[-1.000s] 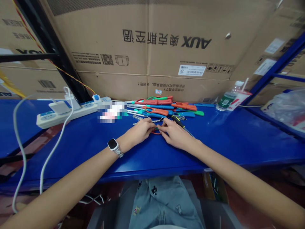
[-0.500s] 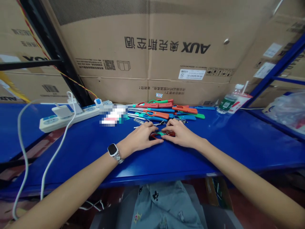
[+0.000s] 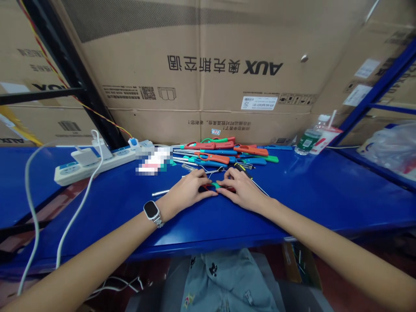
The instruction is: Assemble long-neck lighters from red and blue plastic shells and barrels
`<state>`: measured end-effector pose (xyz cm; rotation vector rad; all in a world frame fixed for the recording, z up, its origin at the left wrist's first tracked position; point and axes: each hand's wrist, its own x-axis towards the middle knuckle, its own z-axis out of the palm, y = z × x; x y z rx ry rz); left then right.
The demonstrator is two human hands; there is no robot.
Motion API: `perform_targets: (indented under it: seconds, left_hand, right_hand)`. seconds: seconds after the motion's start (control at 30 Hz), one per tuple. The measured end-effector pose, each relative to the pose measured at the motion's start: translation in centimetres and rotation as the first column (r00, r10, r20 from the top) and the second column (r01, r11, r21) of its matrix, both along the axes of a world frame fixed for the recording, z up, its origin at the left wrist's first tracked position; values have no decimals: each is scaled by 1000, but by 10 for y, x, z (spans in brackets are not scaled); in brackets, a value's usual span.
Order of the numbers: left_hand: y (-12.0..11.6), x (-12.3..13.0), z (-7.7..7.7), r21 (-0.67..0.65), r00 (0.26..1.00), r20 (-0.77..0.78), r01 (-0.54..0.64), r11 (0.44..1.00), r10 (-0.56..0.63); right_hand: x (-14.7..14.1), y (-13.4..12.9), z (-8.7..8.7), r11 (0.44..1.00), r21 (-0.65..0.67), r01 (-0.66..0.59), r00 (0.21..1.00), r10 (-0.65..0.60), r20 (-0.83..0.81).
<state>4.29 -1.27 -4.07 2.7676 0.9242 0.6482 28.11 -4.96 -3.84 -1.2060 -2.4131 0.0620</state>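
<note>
Two bare hands meet over a smooth blue tabletop (image 3: 208, 226), the fingers of each closed on one small red plastic lighter with a green insert (image 3: 215, 185). The piece lies directly between them, its long axis running crosswise from one hand to the other, and neither hand is clearly nearer. The left hand (image 3: 186, 190) pinches its left end between thumb and fingers; the right hand (image 3: 243, 190) grips the opposite end, hiding much of it. From the left hand, the lighter lies just to the right at the fingertips; from the right hand, just to the left. A slim silver metal rod (image 3: 160, 193) shows left of the left hand; whether it joins the lighter cannot be told. Just beyond the right hand lies a black-and-yellow-handled screwdriver (image 3: 244, 170), and beyond both hands, a heap of red, orange, blue and green plastic lighters (image 3: 212, 157).
</note>
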Motion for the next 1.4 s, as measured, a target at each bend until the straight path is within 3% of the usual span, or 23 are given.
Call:
perform_targets:
  seconds: [0.27,0.53,0.8,1.1,1.4]
  left_hand:
    - [14,-30,3,-12,981,-10,192,981,-192]
    - [10,-9,3,-156,997,65,58,986,-49]
    - [10,-13,-1,-104,980,130,167,980,-153]
    - [6,-24,4,76,978,-64,204,976,-200]
    - [7,-29,8,169,966,-154,233,958,-208]
  right_hand:
    - [-1,-3,-3,999,-39,38,997,-40,-63]
    - [-5,-2,-1,984,-172,45,977,-80,-199]
    - [-2,1,-5,972,-234,-19,948,-57,-314]
    - [4,-6,0,997,70,-7,1000,5,24]
    - [8,-4,-2,994,106,-19,998,14,56]
